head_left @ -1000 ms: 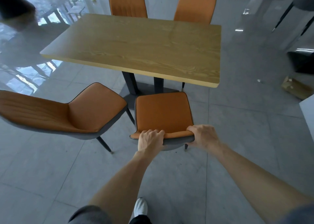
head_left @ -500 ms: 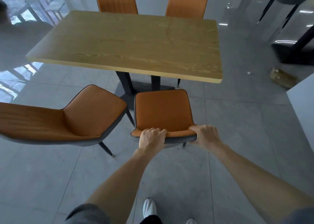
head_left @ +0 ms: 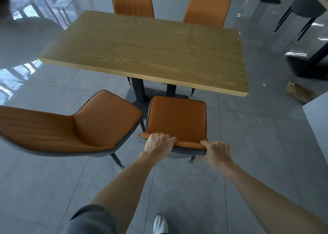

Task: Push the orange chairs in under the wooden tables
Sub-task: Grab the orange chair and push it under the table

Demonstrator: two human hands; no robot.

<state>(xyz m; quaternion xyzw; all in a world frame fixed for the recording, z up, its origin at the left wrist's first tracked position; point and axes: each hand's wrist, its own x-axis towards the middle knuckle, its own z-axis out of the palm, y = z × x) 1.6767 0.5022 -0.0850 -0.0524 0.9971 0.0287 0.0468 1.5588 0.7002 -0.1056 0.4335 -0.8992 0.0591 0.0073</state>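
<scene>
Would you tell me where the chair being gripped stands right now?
In the head view, the gripped chair stands at the wooden table's near edge, right of centre, beside the turned chair, held by left hand and right hand.

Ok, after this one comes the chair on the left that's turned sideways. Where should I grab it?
Judging by its pose, take the sideways chair by the top edge of its backrest, both hands spaced apart, as the left hand and right hand grip the held chair. Its back points left, so come from the left, swing the seat toward the wooden table, then push.
</scene>
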